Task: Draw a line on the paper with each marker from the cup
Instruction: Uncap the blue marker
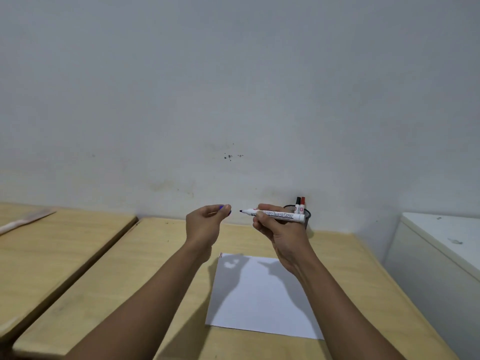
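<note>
- the right hand (279, 229) is wrapped around the barrel of an uncapped whiteboard marker (275, 215), held up in the air above the far part of the table (155, 255).
- the marker's long axis runs roughly level, left to right: its dark tip points left toward the left hand (207, 224), its blunt end points right toward the cup.
- the left hand is pinched shut on a small purple-blue cap (225, 209), just beside the marker tip but apart from it.
- the sheet of white paper (259, 294) lies flat on the table below and nearer than both hands, a little to the right of centre; no line shows on it, though hand shadows cover part of it.
- judgement: the coming move turns on tipping the marker from level to tip-down and bringing it near and down onto the paper; the right hand is the one placed for that.
- the black mesh cup (304, 215) stands at the far edge by the wall, just behind the right hand, with a black-capped marker (298, 203) and a red-capped marker (302, 203) upright in it.
- writing on the held barrel reads "boardmarker", its start covered by the fingers; the small labels on the cup's markers are too small to read.
</note>
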A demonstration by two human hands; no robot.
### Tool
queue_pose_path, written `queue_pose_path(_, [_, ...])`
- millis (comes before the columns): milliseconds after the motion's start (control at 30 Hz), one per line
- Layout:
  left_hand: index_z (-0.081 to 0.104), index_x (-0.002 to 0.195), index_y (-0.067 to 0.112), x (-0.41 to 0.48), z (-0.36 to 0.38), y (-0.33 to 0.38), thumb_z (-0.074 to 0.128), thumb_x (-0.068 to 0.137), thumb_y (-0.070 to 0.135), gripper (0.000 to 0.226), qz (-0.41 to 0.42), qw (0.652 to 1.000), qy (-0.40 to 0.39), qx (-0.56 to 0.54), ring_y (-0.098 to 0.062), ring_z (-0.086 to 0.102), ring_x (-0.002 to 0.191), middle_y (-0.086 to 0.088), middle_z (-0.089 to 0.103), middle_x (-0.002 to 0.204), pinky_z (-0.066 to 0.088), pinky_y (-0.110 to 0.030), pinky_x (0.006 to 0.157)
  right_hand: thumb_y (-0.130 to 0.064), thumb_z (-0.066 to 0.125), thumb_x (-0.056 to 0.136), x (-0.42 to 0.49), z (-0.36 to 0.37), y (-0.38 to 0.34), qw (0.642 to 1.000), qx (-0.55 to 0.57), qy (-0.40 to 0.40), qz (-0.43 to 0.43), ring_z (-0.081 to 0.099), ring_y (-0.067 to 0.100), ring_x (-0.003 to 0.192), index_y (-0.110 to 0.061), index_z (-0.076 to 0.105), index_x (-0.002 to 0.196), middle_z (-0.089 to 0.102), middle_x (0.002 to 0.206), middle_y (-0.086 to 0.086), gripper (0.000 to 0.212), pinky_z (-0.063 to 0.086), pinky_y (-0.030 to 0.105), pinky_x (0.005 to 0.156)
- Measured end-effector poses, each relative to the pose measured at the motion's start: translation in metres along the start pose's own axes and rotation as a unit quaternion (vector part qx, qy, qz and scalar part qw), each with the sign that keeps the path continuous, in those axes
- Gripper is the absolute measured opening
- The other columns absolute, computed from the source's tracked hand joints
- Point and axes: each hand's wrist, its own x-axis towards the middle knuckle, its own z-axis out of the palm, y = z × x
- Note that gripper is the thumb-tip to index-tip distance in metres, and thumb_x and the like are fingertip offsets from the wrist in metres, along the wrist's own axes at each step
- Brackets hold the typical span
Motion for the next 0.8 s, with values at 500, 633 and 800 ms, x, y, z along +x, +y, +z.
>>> queue_pose_path(500, [0.067,0.078,0.035,0.057,-0.059,-0.099,0.074,0.080,0.036,0.007,0.042,0.903,0.027,0.426,0.000,0.061,0.086,0.021,0.069,0.078,0.022,-0.036,0.080,0.006,0.073,0.085,0.024,-0.039,0.059,0.995,-0.081,0.025,0.053,0.069,0.021,0.069,0.004,0.067,0.100,0.072,0.079,0.014,0.017,0.060,0.028,0.069])
queue_pose_path(633, [0.068,0.082,0.032,0.061,-0.061,-0.103,0.075,0.075,0.039,0.012,0.026,0.898,0.007,0.439,-0.003,0.062,0.087,0.019,0.068,0.077,0.022,-0.036,0.081,0.005,0.074,0.084,0.031,-0.039,0.068,0.994,-0.092,0.025,0.058,0.068,0.021,0.068,0.002,0.069,0.096,0.071,0.077,0.012,0.013,0.060,0.027,0.067])
queue_pose_path(800, [0.054,0.105,0.034,0.049,-0.065,-0.108,0.072,0.076,0.045,0.035,0.067,0.891,0.026,0.449,-0.005,0.053,0.090,0.016,0.057,0.101,0.024,-0.037,0.087,0.003,0.079,0.080,0.038,-0.033,0.087,0.990,-0.132,0.006,0.056,0.066,0.017,0.065,-0.001,0.068,0.090,0.069,0.072,0.006,0.015,0.058,0.029,0.066])
